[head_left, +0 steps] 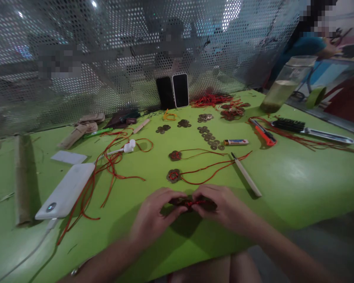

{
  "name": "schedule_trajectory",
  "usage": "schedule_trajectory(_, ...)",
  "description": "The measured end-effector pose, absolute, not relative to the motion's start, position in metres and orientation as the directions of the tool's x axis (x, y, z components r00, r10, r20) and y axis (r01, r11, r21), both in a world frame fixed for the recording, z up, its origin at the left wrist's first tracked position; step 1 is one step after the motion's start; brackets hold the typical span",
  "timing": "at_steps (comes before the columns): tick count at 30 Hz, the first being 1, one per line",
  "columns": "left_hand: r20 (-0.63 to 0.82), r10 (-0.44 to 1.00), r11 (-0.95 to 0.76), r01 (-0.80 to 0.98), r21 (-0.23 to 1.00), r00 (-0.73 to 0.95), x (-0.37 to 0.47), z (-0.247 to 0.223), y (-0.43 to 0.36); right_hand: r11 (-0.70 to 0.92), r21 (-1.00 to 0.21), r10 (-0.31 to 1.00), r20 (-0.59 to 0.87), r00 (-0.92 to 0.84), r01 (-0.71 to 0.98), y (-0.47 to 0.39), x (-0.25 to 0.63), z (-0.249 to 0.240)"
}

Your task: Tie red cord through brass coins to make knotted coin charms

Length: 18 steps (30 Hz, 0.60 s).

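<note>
Near the front of the green table, my left hand [157, 210] and my right hand [220, 200] pinch a coin ornament [190, 203] between them, dark discs laced with red cord. My fingers cover much of it, and its underside is in shadow. Just beyond lies a coin rosette [174, 175] with red cord woven through it and two long tails running right. Behind that is another rosette [175, 155] with thinner red cord. A pale-handled pointed tool [246, 175] lies to the right of my hands.
Loose coins [209, 138] and small coin piles [184, 123] lie beyond. At right are a glue tube [236, 142], a red utility knife [264, 133] and a jar of liquid [279, 94]. Red cords [112, 165] tangle by a white power bank [66, 192] at left. Two phones [181, 90] lean on mesh.
</note>
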<state>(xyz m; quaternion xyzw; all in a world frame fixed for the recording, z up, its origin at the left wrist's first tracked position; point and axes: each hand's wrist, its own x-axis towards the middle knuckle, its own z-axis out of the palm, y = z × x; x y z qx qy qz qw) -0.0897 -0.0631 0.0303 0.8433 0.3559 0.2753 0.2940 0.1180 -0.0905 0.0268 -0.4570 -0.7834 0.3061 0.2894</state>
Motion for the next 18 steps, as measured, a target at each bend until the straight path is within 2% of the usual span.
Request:
schedule_trajectory(9, 0.298, 0.786, -0.546, 0.381, 0.746, 0.542, -0.0910, 0.0314, -0.0607, 0.347, -0.782, 0.915, 0.160, -0.371, 0.519, -0.0920, 0.1198, 0.0272)
schedule_trajectory(18, 0.131, 0.869, -0.347, 0.398, 0.850, 0.477, -0.0906, 0.0330, -0.0632, 0.287, -0.799, 0.934, 0.112, -0.339, 0.528, -0.0912, 0.1180, 0.0314)
